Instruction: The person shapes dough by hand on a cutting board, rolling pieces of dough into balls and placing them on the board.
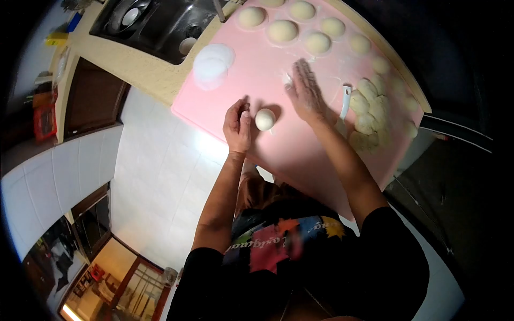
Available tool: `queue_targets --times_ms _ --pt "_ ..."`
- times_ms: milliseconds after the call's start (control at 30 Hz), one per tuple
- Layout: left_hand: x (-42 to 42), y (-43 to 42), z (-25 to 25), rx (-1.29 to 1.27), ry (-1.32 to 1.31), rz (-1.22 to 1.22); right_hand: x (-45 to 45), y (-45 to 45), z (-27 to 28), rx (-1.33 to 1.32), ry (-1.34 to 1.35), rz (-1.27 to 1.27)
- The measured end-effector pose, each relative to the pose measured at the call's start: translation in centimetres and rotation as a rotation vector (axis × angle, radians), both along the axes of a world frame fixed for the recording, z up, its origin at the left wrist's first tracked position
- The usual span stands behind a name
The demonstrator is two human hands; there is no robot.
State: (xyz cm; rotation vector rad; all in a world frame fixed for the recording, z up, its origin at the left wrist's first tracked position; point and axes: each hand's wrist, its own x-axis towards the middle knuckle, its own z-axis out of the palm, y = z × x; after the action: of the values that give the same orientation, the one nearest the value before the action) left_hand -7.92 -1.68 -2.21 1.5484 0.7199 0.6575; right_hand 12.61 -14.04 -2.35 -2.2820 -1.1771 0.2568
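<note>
A smooth round dough ball (265, 120) rests on the pink mat (214, 109) near its front edge. Just left of it is my left hand (237, 125), loosely curled with the thumb apart from the fingers and nothing held. My right hand (308, 93) is open above the mat, farther back and to the right, its fingers stretched out and floury. Beside my right wrist lies a tool with a white handle (346, 99), its blade partly hidden by my forearm. Right of that is a cluster of dough pieces (369, 112) pressed together.
Several shaped dough rounds (282, 31) stand along the mat's far and right edges, some on thin round sheets. Overlapping white paper rounds (214, 66) lie at the mat's left. Beyond them is a metal sink (160, 29) with dishes in it, set into the counter (123, 67).
</note>
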Motion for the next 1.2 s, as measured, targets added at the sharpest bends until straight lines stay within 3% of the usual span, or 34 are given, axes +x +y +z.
queue_targets --times_ms 67,133,200,233,333,467,600,667,733,767,833,933,1067,1133,1167,1200 --pt "-0.1 -0.3 0.2 0.019 0.0 0.005 1.0 0.4 -1.7 -0.06 -0.173 -0.219" --pt "0.1 -0.3 0.2 0.024 0.007 0.001 0.7 1.9 -0.7 -0.059 -0.249 -0.174" --pt "0.0 -0.1 -0.2 0.058 0.023 -0.023 0.1 3.0 0.3 -0.033 0.042 0.258" --pt "0.1 -0.1 -0.5 0.017 -0.009 -0.026 -0.5 3.5 -0.3 0.147 0.216 0.222" --pt "0.5 -0.3 0.4 -0.099 -0.078 0.036 -1.9 5.2 0.7 0.281 0.304 0.08" --pt "1.0 -0.4 -0.2 -0.126 -0.067 0.038 -1.6 9.5 1.7 0.217 0.33 0.114" --pt "0.9 -0.9 -1.1 -0.374 -0.145 0.097 -1.5 12.5 3.8 0.19 0.473 0.166" --pt "0.3 -0.8 -1.7 -0.225 -0.089 0.171 -1.4 12.9 4.6 0.096 0.459 0.132" --pt "0.0 -1.0 -1.9 -0.211 -0.061 0.223 -1.3 13.2 3.5 0.185 0.048 0.356" --pt "-0.2 -0.9 -1.9 -0.194 -0.031 0.268 -1.3 13.6 3.0 0.184 0.049 0.367" --pt "-0.4 -0.5 -1.1 -0.22 0.005 0.318 -2.4 14.7 3.8 -0.041 -0.116 0.552" --pt "-1.2 0.8 -1.6 -0.213 0.018 0.417 -5.0 13.9 2.7 -0.112 -0.219 0.67" --pt "-3.2 2.5 -1.4 -0.144 0.062 0.574 -7.8 9.7 3.2 -0.167 -0.021 0.794" --pt "-3.8 2.6 -0.6 -0.07 0.139 0.588 -6.8 8.0 5.1 0.088 0.152 0.657" --pt "-4.0 2.7 -0.5 -0.086 0.128 0.595 -5.6 7.1 6.5 0.092 0.027 0.552" --pt "-4.1 2.6 -0.6 -0.102 0.118 0.603 -4.1 6.3 7.9 0.019 0.145 0.397"
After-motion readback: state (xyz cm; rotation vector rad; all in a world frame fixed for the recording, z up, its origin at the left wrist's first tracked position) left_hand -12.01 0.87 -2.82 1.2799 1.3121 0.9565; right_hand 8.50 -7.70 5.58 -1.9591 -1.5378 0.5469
